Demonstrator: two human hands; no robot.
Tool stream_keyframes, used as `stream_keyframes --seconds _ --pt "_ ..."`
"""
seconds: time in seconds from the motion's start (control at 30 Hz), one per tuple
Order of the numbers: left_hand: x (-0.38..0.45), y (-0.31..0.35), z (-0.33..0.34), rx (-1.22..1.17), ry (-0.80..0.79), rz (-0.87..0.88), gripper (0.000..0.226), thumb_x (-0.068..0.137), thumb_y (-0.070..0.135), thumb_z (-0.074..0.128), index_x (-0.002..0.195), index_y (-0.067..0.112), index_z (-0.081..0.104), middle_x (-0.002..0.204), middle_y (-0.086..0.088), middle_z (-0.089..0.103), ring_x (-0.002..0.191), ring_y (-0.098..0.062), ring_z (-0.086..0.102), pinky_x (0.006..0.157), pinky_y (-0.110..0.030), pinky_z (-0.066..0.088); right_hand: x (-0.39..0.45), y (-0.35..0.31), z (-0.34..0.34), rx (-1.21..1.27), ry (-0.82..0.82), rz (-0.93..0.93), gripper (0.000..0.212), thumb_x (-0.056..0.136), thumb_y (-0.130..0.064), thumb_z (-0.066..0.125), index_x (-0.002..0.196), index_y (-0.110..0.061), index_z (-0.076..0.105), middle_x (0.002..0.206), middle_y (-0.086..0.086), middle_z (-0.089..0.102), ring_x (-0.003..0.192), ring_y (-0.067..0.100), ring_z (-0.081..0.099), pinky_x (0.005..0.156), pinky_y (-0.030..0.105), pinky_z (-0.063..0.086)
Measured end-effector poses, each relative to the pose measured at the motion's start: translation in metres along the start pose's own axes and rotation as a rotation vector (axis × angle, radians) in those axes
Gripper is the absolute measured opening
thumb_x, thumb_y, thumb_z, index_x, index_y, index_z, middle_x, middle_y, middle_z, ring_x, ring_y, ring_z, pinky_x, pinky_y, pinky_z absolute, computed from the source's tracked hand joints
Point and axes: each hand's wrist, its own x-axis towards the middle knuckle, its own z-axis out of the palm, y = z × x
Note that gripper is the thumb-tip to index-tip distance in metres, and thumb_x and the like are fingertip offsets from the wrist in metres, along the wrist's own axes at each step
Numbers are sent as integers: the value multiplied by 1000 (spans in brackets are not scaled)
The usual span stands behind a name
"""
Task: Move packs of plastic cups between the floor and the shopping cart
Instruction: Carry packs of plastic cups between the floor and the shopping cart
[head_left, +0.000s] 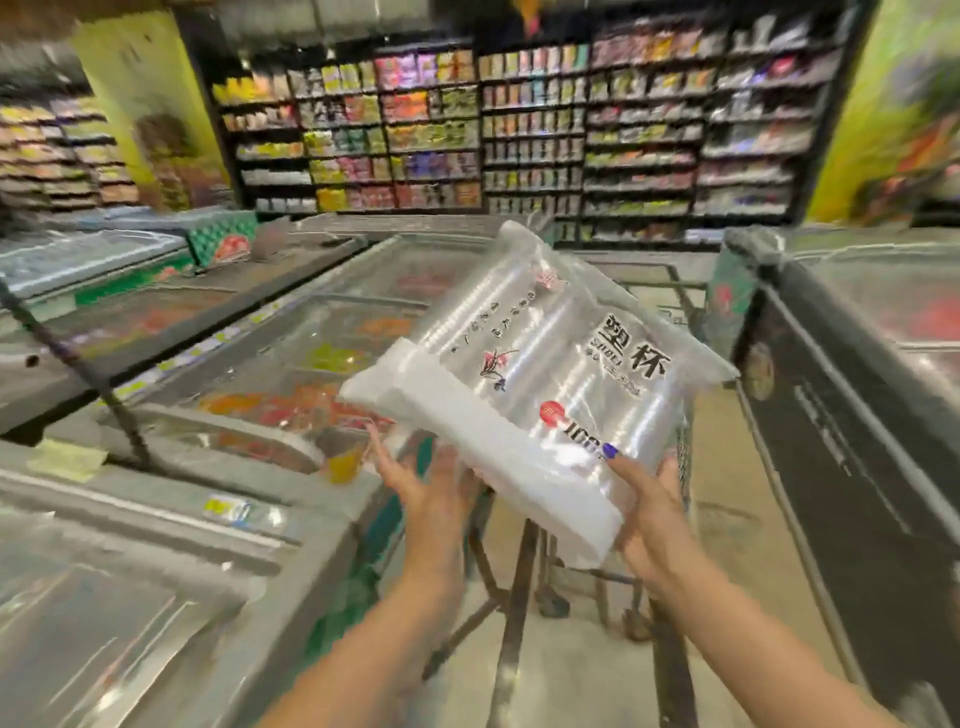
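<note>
A clear pack of plastic cups (540, 364) with black characters and a red mark is held up in front of me, tilted, over the shopping cart (670, 291). My right hand (649, 514) grips its near right corner, thumb on top. My left hand (431, 493) is under the near left edge, fingers spread against the underside. The cart's metal frame and legs show below the pack; its basket is mostly hidden behind the pack.
A row of glass-topped chest freezers (249, 374) runs along my left. A dark freezer (852, 395) stands on the right. Stocked shelves (519, 130) fill the back wall. The floor aisle (722, 467) runs between cart and right freezer.
</note>
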Motion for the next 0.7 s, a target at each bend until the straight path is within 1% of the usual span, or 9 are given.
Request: stream_keyframes --seconds 0.07,0.13,0.2,0.27,0.33,0.4,0.6,0.67,0.7 --pt "64 -4 0 -54 -45 14 84 66 57 79 132 65 29 146 11 45 119 -11 59 98 -44 46 32 -17 -17 -59 50 -75 91 70 -11 72 146 -37 31 134 2 61 110 28 66 85 52 55" --pt "128 -9 5 -3 -129 -26 64 84 47 66 139 46 35 133 11 58 108 -10 65 91 -39 50 60 -31 -31 -96 62 -138 86 75 -4 67 145 -41 34 129 -1 65 110 27 67 88 50 55" --pt "189 -21 20 194 -306 -111 46 91 35 62 133 40 46 120 13 64 103 -11 67 91 -38 50 86 -41 -42 -134 85 -151 85 78 1 65 144 -42 36 127 1 66 110 29 67 89 52 54" --pt "232 -42 40 493 -523 -194 31 93 31 60 120 44 53 125 10 60 104 -7 61 95 -35 44 109 -48 -51 -180 111 -149 83 78 2 66 143 -42 38 126 3 67 110 31 66 91 54 53" --pt "255 -70 58 760 -711 -234 37 93 29 62 128 38 53 134 10 52 113 -7 52 101 -30 38 131 -52 -59 -218 141 -149 81 78 2 67 139 -43 40 123 2 68 108 30 68 85 50 56" --pt "264 -97 70 872 -832 -220 60 85 28 71 140 25 47 136 8 46 126 -11 44 107 -28 32 154 -55 -66 -232 169 -136 77 80 1 68 138 -41 40 122 3 68 106 31 68 83 49 58" --pt "291 -176 92 928 -824 -336 67 83 23 75 142 21 45 141 3 48 125 -13 45 105 -27 36 229 -53 -105 -286 349 -122 56 88 -5 65 133 -26 40 111 2 63 93 28 69 80 47 55" --pt "296 -200 94 944 -840 -385 68 83 24 74 144 19 42 145 0 46 129 -17 45 109 -32 37 253 -47 -121 -330 352 -74 59 84 -13 72 133 -25 41 115 2 62 98 30 68 86 51 54" --pt "300 -211 95 946 -836 -396 69 84 24 73 144 19 42 146 0 45 131 -18 45 110 -33 37 268 -43 -131 -363 350 -36 69 78 -24 79 136 -26 42 122 5 62 104 32 67 91 53 53"
